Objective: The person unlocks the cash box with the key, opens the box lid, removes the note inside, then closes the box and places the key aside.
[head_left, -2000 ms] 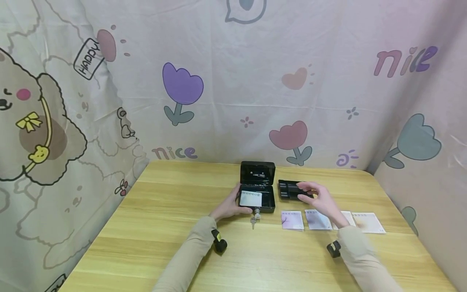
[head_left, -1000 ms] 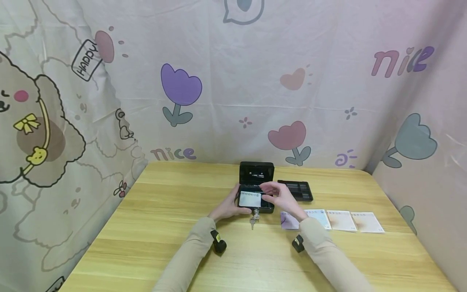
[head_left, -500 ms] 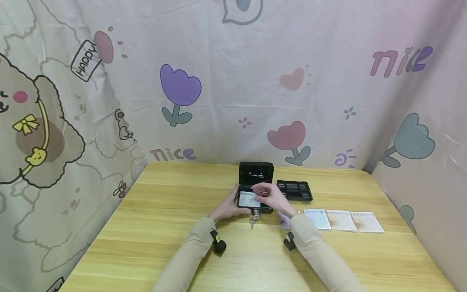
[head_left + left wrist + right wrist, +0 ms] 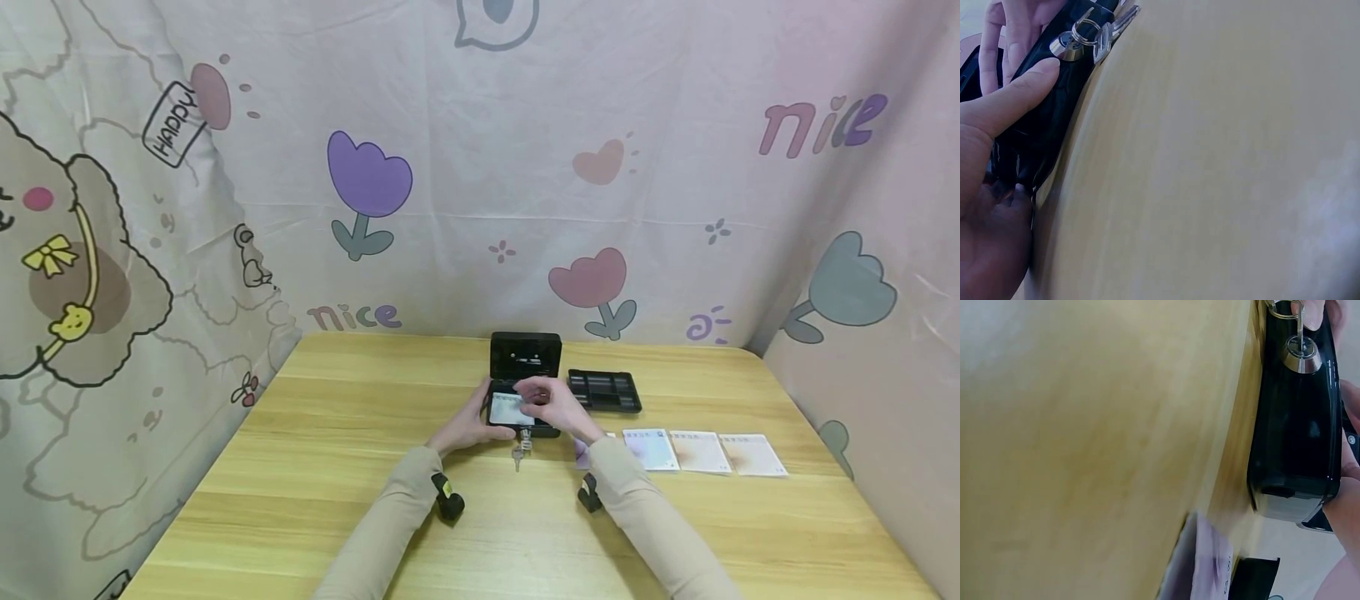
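Note:
A small black cash box (image 4: 547,432) stands on the table with its lid (image 4: 525,357) raised. Inside it, on the left, lies a pale printed paper stack (image 4: 504,410). My left hand (image 4: 467,428) grips the box's left side, thumb (image 4: 1038,78) on the front wall beside the lock (image 4: 1065,47). Keys (image 4: 517,458) hang from that lock on a ring. Over the box's right part reaches my right hand (image 4: 557,406), its fingertips at the paper stack's right side; thumb and index look apart, and whether they touch the paper is hard to see.
Right of the box lies a black compartment tray (image 4: 611,391). In front of it runs a row of printed paper stacks: a purple one (image 4: 582,455) partly behind the right forearm, a blue one (image 4: 649,451) and two brownish ones (image 4: 701,452). A printed cloth (image 4: 450,167) hangs behind the table.
My right hand has let go of the black tray, which lies on the table, and moved left over the box to the paper stack. My left hand has stayed on the box.

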Demonstrator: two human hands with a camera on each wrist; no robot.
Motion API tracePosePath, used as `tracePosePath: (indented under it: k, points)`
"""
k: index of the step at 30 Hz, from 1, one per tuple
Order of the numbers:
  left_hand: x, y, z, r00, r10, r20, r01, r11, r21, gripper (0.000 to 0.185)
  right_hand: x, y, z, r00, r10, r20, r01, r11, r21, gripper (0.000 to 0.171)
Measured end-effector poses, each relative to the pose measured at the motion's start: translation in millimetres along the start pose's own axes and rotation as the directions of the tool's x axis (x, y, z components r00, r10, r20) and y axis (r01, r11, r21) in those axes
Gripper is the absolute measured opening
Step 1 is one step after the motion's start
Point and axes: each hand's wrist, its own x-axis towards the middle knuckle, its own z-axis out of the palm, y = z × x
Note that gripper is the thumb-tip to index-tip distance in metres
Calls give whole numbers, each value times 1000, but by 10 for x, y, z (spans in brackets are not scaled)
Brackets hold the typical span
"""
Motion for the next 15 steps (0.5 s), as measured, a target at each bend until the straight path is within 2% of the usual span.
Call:
tracePosePath:
  k: [7,15]
  points:
    - [4,-16,0,1000,18,1,-18,1000,-4,115,20,-40,44,999,-49,-20,48,998,-41,36]
    - [25,-33,-1,999,36,1,-36,999,-12,113,78,23,84,999,-26,-35,22,994,-105,36]
